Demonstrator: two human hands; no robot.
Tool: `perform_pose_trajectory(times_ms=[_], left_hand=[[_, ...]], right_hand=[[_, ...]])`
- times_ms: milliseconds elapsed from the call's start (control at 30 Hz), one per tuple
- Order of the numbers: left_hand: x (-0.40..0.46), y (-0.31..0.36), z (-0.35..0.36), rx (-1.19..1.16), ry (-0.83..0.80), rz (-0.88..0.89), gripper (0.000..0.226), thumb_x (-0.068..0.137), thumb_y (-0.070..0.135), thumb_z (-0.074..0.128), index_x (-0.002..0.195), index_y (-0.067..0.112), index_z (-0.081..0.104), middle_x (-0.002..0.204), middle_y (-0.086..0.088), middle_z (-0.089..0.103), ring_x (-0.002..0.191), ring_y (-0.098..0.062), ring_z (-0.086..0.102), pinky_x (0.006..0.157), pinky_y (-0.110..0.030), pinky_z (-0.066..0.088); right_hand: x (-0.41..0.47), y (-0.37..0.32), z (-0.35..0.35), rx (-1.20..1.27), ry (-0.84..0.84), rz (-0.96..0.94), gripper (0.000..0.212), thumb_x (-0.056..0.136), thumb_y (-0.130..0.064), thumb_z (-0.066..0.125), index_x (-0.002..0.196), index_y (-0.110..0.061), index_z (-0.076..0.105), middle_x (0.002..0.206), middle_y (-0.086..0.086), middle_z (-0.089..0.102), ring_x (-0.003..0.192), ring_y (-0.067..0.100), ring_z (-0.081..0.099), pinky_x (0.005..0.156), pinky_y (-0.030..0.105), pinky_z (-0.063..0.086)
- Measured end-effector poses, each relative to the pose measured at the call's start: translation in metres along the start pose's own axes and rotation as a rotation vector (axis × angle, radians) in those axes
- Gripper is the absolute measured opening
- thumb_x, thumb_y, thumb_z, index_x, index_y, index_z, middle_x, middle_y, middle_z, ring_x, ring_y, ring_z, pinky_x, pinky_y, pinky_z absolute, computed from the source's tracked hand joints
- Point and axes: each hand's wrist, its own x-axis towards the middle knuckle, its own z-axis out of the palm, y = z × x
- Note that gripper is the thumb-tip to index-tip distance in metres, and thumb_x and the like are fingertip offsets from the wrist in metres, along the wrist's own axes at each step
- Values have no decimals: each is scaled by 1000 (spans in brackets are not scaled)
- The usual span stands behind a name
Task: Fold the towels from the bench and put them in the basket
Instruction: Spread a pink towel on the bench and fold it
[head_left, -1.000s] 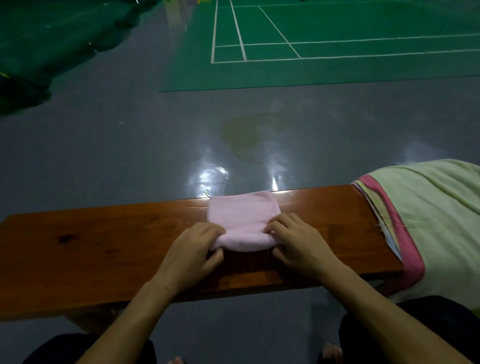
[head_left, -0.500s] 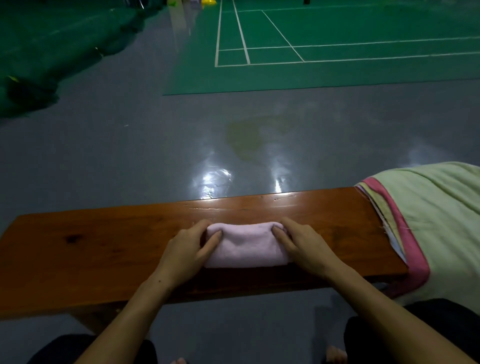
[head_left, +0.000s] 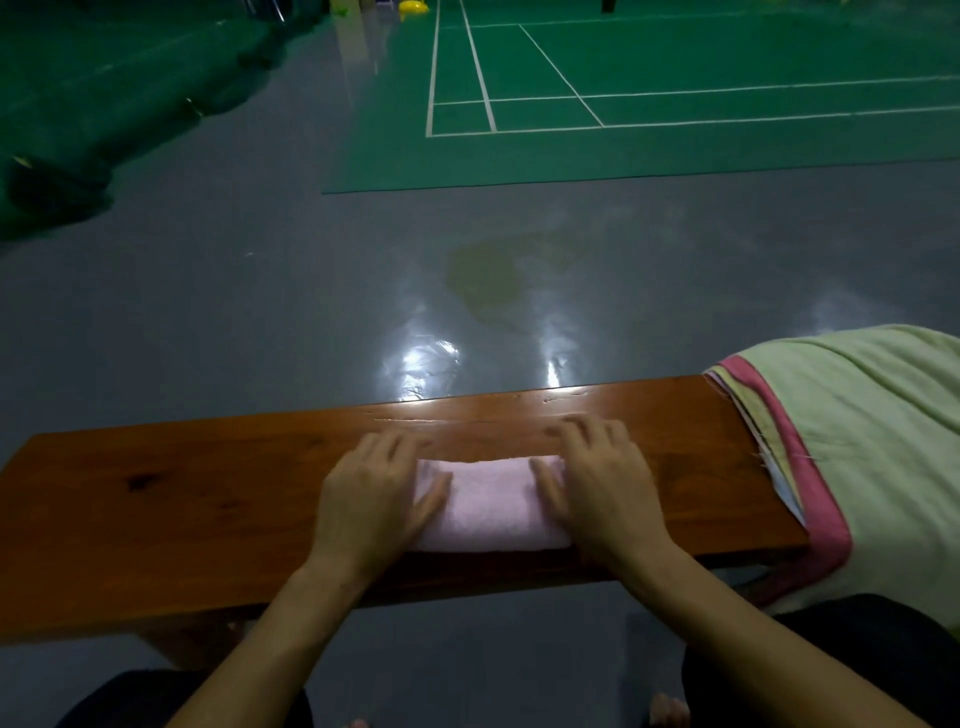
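We press the folded pink towel (head_left: 493, 504) flat on the worktop (head_left: 208, 499), both hands (head_left: 379, 493) (head_left: 597, 483) spread open; next we must lift it toward the basket, unseen.

Grey glossy floor (head_left: 208, 312); green court mat (head_left: 675, 104), white lines.

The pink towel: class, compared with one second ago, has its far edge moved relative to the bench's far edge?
Yes. The pink towel was folded over: its far edge now lies nearer the person, away from the bench far edge.
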Motion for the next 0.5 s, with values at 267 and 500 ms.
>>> perform_pose_trajectory(times_ms=[267,500], left_hand=[[-19,18,36,57,-265,175,62,110,51,23,162,19,35,169,-3,35,159,-22,24,127,-42,12],[-20,11,34,89,-339,12,82,104,70,5,160,22,40,167,-8,37,158,-28,26,125,-53,27]], right_hand=[[-26,-21,27,32,-361,-303,76,106,-69,15,167,-23,11,174,5,16,158,34,19,127,57,18],[-14,-3,20,39,-383,-183,78,103,-71,11,166,-27,23,169,2,32,152,31,30,122,49,31]])
